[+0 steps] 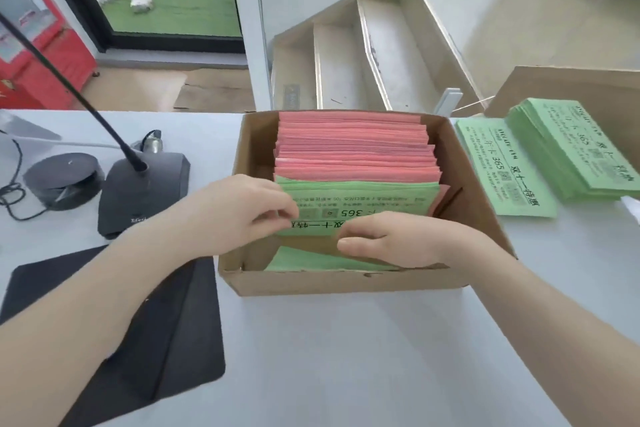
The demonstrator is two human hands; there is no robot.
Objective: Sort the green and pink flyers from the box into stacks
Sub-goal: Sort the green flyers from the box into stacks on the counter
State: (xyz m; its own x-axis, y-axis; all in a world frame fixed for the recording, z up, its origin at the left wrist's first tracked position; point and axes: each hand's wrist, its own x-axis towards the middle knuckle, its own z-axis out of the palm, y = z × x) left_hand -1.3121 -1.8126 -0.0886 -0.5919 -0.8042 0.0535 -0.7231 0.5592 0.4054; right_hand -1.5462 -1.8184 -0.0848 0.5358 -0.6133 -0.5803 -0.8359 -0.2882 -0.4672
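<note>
Two colours share the cardboard box (242, 156) that both hands reach into — a thick run of pink flyers (353, 146) stands on edge beyond the fingers, packed toward the far wall, probably so each sheet can be thumbed forward in turn. Well off to the right of the right hand lie the green stacks (554, 156), flat on the white table (346, 357), one thicker pile overlapping a thinner one; that looks like the drop spot for green, and no pink pile shows yet. Directly between the hands is the bundle of green flyers (363, 198), tipped back toward the person with its print upside down, apparently being pulled free of the pink. Beneath the palms another green sheet (311, 262) lies on the box floor.

Left hand (239, 215) comes in from the left, fingers curled, pinching the bundle's left edge. Right hand (391, 239) grips its lower edge — thumb toward the person, fingers tucked behind the paper.
</note>
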